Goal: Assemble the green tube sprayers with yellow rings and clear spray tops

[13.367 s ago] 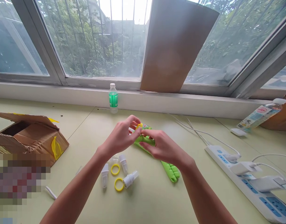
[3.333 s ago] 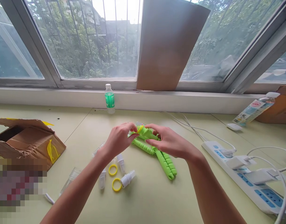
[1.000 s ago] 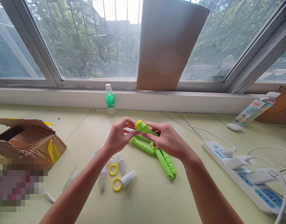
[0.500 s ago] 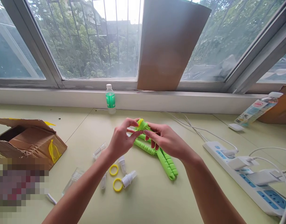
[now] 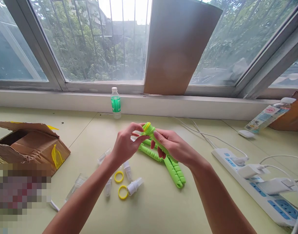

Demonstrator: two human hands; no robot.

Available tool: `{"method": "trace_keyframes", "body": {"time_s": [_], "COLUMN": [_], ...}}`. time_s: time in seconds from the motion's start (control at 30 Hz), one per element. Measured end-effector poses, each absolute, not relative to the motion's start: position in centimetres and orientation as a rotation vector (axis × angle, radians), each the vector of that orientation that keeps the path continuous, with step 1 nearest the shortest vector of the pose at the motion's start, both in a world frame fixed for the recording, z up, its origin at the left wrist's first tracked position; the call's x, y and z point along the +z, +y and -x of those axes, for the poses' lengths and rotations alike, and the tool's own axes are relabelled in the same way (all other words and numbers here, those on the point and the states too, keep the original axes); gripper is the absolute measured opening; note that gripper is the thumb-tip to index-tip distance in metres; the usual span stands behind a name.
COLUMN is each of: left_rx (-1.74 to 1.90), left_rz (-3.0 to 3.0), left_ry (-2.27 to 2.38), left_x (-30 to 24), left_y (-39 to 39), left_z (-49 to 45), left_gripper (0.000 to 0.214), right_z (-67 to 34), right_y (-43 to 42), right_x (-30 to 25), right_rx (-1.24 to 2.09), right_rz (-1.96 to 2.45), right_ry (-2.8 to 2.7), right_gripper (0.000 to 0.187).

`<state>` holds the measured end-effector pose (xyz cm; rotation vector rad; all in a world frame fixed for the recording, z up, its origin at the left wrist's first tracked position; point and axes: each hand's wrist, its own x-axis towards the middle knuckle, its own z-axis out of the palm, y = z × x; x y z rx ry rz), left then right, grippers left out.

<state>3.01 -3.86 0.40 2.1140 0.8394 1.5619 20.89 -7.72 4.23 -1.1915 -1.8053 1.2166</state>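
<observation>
My right hand (image 5: 172,147) is wrapped round a bright green ribbed handle (image 5: 152,133) held a little above the table, its yellow-ringed end pointing up and left. My left hand (image 5: 126,144) pinches at that end with thumb and fingers; what it grips there is hidden. More green handles (image 5: 174,170) lie on the table under my right hand. Below my left hand lie two yellow rings (image 5: 119,176) and several small white and clear nozzle parts (image 5: 134,186).
An open cardboard box (image 5: 29,146) sits at the left. A white power strip (image 5: 263,188) with plugs and cables runs along the right. A green-labelled bottle (image 5: 115,102) stands by the window sill; another bottle (image 5: 270,117) lies at far right.
My right hand has tilted the green handle so its yellow-ringed end points more upward, and my left fingers have shifted on that end. The parts on the table have not moved.
</observation>
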Motion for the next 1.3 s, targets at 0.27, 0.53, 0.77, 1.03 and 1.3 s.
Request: {"method": "trace_keyframes", "body": {"time_s": [0.27,0.53,0.77,1.03,1.3], "left_rx": [1.607,1.591,1.552,1.444,1.609], "left_rz": [-2.059,-2.052,-2.065,-2.149,-2.295], "left_ry": [0.892,0.836,0.844,0.766,0.791], "left_x": [0.5,0.5,0.4,0.8,1.1], "left_y": [-3.7,-3.9,-4.0,-3.7,-4.1], "left_z": [-3.0,-3.1,-3.2,-2.3,-2.1], "left_gripper": [0.024,0.021,0.021,0.036,0.018], "right_z": [-20.8,-20.6,-20.8,-20.8,-21.1], "right_y": [-7.8,-7.9,-7.9,-8.3,-8.4], "right_x": [4.0,4.1,4.3,4.5,4.9], "right_rx": [1.020,0.976,1.002,1.152,1.122], "right_rz": [1.212,1.168,1.284,1.276,1.193], "right_ry": [-1.679,-1.757,-1.787,-1.624,-1.719], "right_gripper": [0.036,0.022,0.032,0.034,0.033]}}
